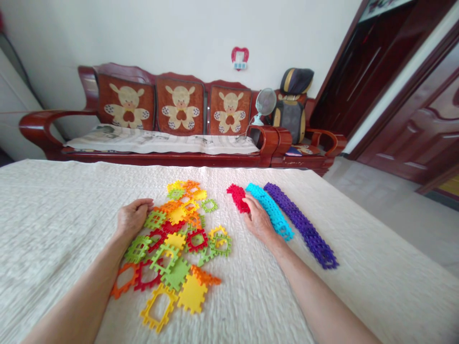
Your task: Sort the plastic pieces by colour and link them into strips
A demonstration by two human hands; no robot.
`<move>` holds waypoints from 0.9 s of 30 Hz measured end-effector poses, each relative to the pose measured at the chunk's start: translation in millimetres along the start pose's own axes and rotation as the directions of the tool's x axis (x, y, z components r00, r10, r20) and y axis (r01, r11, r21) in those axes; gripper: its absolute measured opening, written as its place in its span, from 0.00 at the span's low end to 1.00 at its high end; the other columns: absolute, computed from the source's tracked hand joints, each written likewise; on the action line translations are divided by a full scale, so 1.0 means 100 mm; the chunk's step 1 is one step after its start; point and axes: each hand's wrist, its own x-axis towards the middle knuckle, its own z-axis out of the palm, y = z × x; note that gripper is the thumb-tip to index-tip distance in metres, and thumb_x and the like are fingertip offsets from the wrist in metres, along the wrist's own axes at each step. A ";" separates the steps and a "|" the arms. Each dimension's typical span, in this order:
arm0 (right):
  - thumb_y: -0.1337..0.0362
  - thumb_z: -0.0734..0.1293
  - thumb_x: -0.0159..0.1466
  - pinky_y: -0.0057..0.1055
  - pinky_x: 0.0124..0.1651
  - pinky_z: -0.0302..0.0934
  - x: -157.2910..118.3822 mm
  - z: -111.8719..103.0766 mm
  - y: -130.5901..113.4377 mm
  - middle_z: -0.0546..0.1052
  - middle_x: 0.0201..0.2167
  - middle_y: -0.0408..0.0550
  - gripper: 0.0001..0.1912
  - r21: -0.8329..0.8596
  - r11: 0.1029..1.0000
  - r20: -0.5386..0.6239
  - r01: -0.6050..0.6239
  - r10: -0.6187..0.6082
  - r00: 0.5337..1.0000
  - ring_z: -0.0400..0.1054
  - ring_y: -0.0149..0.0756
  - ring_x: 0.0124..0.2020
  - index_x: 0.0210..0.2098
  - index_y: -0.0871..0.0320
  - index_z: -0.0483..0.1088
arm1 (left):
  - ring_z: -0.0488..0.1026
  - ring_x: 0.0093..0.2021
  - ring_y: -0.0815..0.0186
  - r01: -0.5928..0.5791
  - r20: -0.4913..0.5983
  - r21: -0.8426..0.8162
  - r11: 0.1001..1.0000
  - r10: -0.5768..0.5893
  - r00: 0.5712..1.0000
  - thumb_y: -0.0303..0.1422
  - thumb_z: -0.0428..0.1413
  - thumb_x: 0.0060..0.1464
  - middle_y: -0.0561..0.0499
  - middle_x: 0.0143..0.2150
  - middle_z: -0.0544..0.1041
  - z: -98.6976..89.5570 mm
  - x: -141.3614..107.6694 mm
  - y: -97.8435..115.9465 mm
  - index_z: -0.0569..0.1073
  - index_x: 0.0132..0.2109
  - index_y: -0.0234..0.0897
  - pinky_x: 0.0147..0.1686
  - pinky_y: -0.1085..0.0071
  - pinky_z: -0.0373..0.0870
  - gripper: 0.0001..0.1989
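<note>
A loose heap of interlocking plastic puzzle tiles [175,241] in yellow, orange, green and red lies on the white cloth. My left hand [132,219] rests at the heap's left edge with its fingers curled in; whatever may be inside them is hidden. To the right of the heap is a short overlapping row of red tiles [237,197]. My right hand [258,220] has its thumb and fingers on the near end of that row. Just beyond this hand runs a longer row of light blue tiles [270,210], and beside it a still longer row of purple tiles [301,224].
A quilted white cloth [64,215] covers the table. Behind it stands a red wooden sofa [172,158] with bear cushions [180,107]. A small fan [265,102] and a chair with a massage pad [289,114] are at the back right, near a dark red door [412,119].
</note>
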 end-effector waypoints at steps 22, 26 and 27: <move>0.63 0.64 0.61 0.45 0.59 0.57 -0.04 -0.09 -1.13 0.72 0.55 0.53 0.18 0.319 0.922 0.244 0.220 -0.304 0.921 0.64 0.44 0.57 0.51 0.56 0.69 | 0.78 0.36 0.65 0.041 -0.031 0.020 0.999 -0.040 0.999 0.29 0.50 0.48 0.54 0.33 0.80 0.05 -0.05 0.10 0.77 0.34 0.42 0.39 0.70 0.74 0.12; 0.64 0.63 0.62 0.48 0.59 0.54 -0.09 -0.04 -1.25 0.71 0.57 0.55 0.19 0.265 0.931 0.340 0.252 -0.335 0.879 0.62 0.46 0.58 0.53 0.57 0.67 | 0.78 0.36 0.66 0.057 -0.029 0.027 0.998 -0.056 0.998 0.29 0.49 0.48 0.54 0.33 0.80 0.05 -0.06 0.13 0.77 0.36 0.41 0.37 0.72 0.74 0.12; 0.65 0.63 0.63 0.48 0.58 0.54 -0.10 -0.03 -1.26 0.71 0.56 0.54 0.18 0.253 0.933 0.351 0.256 -0.335 0.874 0.62 0.46 0.58 0.52 0.57 0.68 | 0.78 0.36 0.66 0.052 -0.025 0.030 0.998 -0.052 0.998 0.29 0.49 0.48 0.54 0.33 0.80 0.05 -0.07 0.14 0.77 0.36 0.41 0.37 0.73 0.74 0.13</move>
